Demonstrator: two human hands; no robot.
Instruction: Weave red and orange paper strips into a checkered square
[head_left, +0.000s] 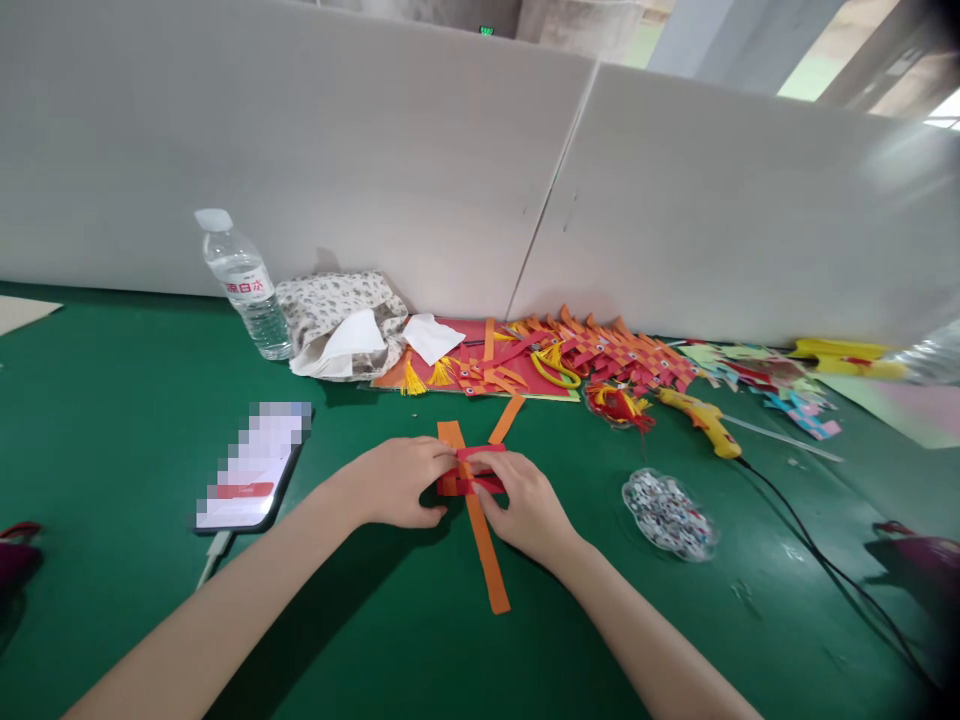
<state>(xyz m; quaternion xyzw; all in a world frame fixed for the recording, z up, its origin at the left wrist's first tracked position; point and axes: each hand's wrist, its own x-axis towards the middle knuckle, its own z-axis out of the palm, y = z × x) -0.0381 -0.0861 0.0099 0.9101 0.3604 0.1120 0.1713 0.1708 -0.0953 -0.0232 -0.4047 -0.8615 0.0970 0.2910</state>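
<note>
A person's 2 hands, the left [411, 482] and the right [525, 500], sit close together, fingers closed on red and orange flat paper strips [480, 470] crossed over a green bench [360, 620]. A yellow glue gun [701, 420] with a black cord and a clear dish of small black-and-white pieces [669, 514] lie to the right, while a white-capped clear plastic water bottle [247, 290] stands tilted at upper left in the head view.

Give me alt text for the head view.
The left hand and right hand handle crossed red and orange strips on a green table. A phone lies left; a glue gun right; a bottle and paper pieces behind.
</note>
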